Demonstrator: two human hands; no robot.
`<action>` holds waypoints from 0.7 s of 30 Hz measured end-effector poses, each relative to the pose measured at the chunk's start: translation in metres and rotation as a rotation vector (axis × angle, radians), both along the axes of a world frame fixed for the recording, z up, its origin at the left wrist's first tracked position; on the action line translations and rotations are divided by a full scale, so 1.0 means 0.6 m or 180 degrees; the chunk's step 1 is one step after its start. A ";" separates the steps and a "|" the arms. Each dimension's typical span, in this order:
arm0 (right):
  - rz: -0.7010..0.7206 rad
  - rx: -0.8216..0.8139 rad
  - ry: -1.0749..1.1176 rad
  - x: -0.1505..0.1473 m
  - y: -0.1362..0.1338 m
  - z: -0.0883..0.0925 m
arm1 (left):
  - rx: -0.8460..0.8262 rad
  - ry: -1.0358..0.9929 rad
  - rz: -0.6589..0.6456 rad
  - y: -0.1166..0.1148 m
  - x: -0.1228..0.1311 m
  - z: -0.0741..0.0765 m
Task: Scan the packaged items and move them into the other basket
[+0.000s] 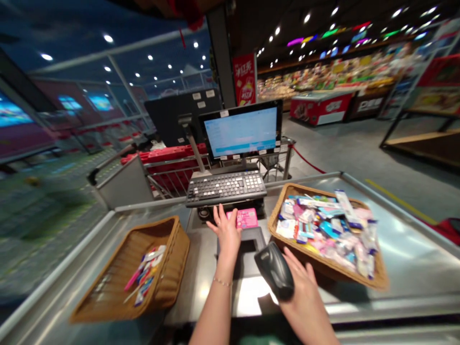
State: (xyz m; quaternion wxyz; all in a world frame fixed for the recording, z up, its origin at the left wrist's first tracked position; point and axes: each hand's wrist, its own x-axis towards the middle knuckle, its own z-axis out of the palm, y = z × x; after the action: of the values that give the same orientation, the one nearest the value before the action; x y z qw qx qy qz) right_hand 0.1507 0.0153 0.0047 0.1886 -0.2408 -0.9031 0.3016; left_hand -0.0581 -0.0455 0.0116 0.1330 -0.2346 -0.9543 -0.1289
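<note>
— What's lying in front of the person in the head view?
— A flat pink packet [245, 218] with small print, on the steel checkout counter [406, 225], just below the keyboard [226, 188], near the counter's far edge.

— How's the left hand?
— The left hand [225, 232] is open, palm down, fingers spread and pointing forward. A thin bracelet [222, 282] circles the wrist. The hand looks to touch the packet's left edge, but it isn't gripping it.

— And the right?
— The right hand [300, 292] is closed around a black handheld barcode scanner [273, 270], whose nose tilts up and to the left, toward a dark recess [244, 249] in the counter.

— What's either side of them?
— To the right, a wicker basket [283, 211] heaped with small packets, its near rim just beyond the scanner. To the left, a second wicker basket [176, 244] holds only a few, well apart from the left hand.

— Any room to move?
— Some: bare steel lies between the left basket and the recess, and more runs past the right basket to the counter's right edge. The hands sit over the near edge, with a monitor [240, 129] behind the keyboard.
</note>
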 end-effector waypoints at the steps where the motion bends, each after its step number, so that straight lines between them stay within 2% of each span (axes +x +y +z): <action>1: 0.0052 -0.0031 -0.0045 0.000 0.002 -0.002 | -0.0005 -0.0022 0.0027 -0.002 -0.001 0.000; 9: 0.0332 -0.0165 -0.0290 -0.006 0.012 -0.017 | -0.0003 -0.0024 0.0165 -0.021 -0.008 -0.001; 21: 0.0406 -0.0102 -0.0102 -0.021 -0.007 -0.003 | 0.0017 -0.0027 0.0332 -0.045 -0.012 0.000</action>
State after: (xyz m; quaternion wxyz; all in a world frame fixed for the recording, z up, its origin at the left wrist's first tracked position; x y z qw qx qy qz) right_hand 0.1382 0.0113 0.0029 0.1506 -0.1905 -0.9145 0.3235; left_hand -0.0653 -0.0726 0.0115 0.1361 -0.1836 -0.9654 -0.1253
